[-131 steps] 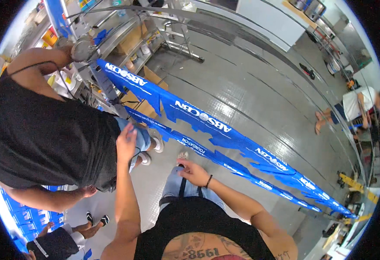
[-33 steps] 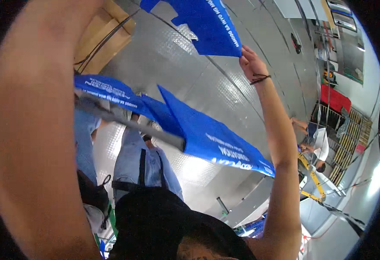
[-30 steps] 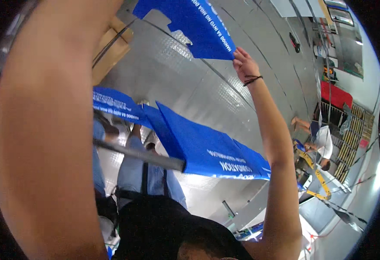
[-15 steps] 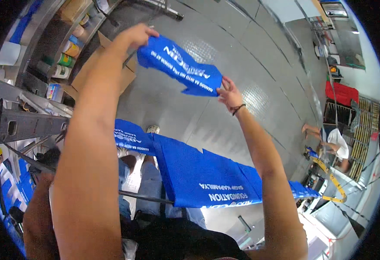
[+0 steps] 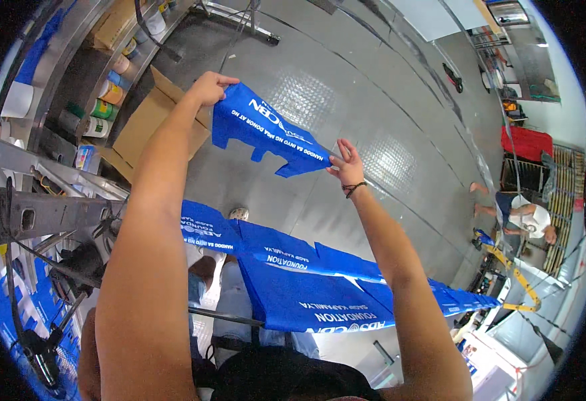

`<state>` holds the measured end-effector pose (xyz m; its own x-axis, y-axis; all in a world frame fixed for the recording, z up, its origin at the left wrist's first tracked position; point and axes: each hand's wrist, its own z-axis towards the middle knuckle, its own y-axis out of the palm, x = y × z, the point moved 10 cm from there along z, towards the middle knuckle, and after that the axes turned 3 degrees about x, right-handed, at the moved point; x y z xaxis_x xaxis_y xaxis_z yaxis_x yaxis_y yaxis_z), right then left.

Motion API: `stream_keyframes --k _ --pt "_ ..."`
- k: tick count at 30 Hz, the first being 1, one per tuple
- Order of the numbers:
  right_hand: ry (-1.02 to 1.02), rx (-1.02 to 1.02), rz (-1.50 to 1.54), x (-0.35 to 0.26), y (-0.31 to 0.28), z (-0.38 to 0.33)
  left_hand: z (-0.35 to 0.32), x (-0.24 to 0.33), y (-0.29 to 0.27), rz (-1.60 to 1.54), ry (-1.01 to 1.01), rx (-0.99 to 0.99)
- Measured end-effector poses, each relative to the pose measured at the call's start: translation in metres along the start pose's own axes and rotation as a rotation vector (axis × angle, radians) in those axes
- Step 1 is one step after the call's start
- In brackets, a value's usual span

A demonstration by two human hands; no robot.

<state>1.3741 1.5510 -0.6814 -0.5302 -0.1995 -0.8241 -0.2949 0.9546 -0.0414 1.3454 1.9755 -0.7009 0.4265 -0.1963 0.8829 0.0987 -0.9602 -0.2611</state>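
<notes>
A blue fabric piece with white print (image 5: 269, 127), like a flat bag, is stretched between my hands out in front of me. My left hand (image 5: 207, 89) pinches its upper left corner. At the lower right corner, thumb and fingertips of my right hand (image 5: 347, 165) grip it, other fingers raised; a dark bracelet circles that wrist. Loose blue flaps dangle from the piece's near edge. Closer to my body, several similar blue printed pieces (image 5: 323, 294) hang in a row that runs off to the right, partly behind my right forearm.
An open cardboard box (image 5: 149, 127) stands left, beside shelves holding paint tubs (image 5: 105, 93). A metal frame (image 5: 59, 217) crosses the left side. Thin lines stretch over the grey floor (image 5: 346, 80). Far right, a person in a white top (image 5: 530, 217) crouches near a yellow jointed arm (image 5: 517, 281).
My left hand has come nearer and the held piece now droops with its flaps hanging. Among the hanging row, pieces have swung apart, showing a second layer behind.
</notes>
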Motion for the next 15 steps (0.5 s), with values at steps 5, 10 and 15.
stream_keyframes --k 5,10,15 --pt "-0.036 0.072 -0.029 0.002 -0.011 -0.002 0.003 0.002 0.002 0.077 -0.107 -0.021" --pt "0.027 0.079 -0.044 0.024 0.001 0.009 -0.003 0.004 -0.013 0.319 -0.028 0.202" --pt "0.008 -0.042 -0.157 0.054 0.006 0.024 -0.001 -0.007 -0.019 0.372 -0.023 0.350"
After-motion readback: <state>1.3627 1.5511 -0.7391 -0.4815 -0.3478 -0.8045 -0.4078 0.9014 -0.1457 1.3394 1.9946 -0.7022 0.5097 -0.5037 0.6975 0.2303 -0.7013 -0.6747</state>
